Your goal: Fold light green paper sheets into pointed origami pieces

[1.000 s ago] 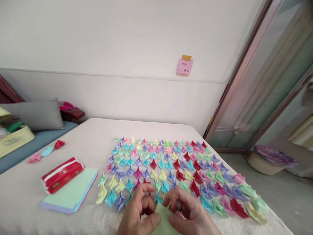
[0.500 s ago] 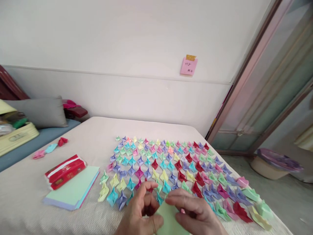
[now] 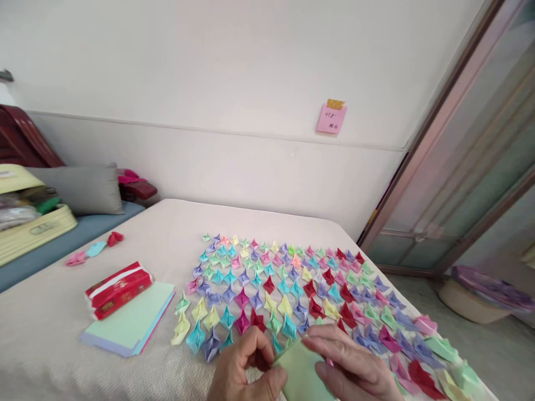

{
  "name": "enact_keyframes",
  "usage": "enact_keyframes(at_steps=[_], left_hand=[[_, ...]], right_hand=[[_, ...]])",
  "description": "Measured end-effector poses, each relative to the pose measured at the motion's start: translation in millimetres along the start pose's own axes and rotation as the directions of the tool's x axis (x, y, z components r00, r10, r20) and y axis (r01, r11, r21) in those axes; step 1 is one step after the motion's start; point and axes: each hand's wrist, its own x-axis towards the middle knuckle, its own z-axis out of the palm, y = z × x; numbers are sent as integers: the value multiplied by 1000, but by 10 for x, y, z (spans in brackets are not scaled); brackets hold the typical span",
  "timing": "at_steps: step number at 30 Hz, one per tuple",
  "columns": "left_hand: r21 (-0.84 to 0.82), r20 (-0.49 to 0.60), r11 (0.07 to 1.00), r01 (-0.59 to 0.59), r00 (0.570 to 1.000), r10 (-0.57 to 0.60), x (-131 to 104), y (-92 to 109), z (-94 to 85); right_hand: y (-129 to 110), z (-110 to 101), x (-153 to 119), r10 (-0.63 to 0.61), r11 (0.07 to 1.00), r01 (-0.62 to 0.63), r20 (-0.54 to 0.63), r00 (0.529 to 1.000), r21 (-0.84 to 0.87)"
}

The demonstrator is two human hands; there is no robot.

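Observation:
A folded piece of light green paper (image 3: 301, 370) is held between both hands near the bottom edge of the view. My left hand (image 3: 246, 370) pinches its left edge between thumb and fingers. On the other side, my right hand (image 3: 353, 362) grips the upper right part, fingers over the top and thumb beneath. The paper's lower part is cut off by the frame. Just beyond the hands, rows of small folded paper pieces (image 3: 242, 298) in many colours cover the cloth; my hands hide some of them.
A stack of coloured paper sheets (image 3: 125, 323) lies at left, with a red tissue pack (image 3: 119, 289) resting on its far edge. Three crumpled paper pieces (image 3: 96, 249) sit farther left. Behind are a grey pillow (image 3: 94, 189) and a yellow case (image 3: 37, 234). A pink note (image 3: 331, 118) is taped to the wall.
The view has turned slightly left, so everything appears shifted right. The green paper stays in both hands, and more of its flat face shows now.

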Motion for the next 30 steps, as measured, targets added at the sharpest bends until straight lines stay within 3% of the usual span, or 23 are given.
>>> enact_keyframes(at_steps=[7,11,14,19,23,26,30], left_hand=[[16,29,998,54,998,-55,43,-74,-20],[-125,4,986,106,994,-107,42,-98,-20],[-237,30,968,83,997,-78,44,-88,-40],[-296,66,952,82,996,-65,88,-147,-95],[-504,34,859,95,995,-90,132,-274,-2],[-584,116,793,173,985,-129,131,-356,123],[-513,67,841,171,985,-160,113,-416,151]], right_hand=[[-33,-12,20,-13,999,17,71,997,-45],[9,-2,23,38,999,-37,61,997,-16],[47,0,22,94,995,-94,34,995,23],[104,8,-2,200,973,-194,-39,979,126],[146,47,-33,230,968,-213,-135,964,132],[156,117,-55,219,971,-201,-149,964,125],[147,227,-70,231,964,-202,-167,959,172]])
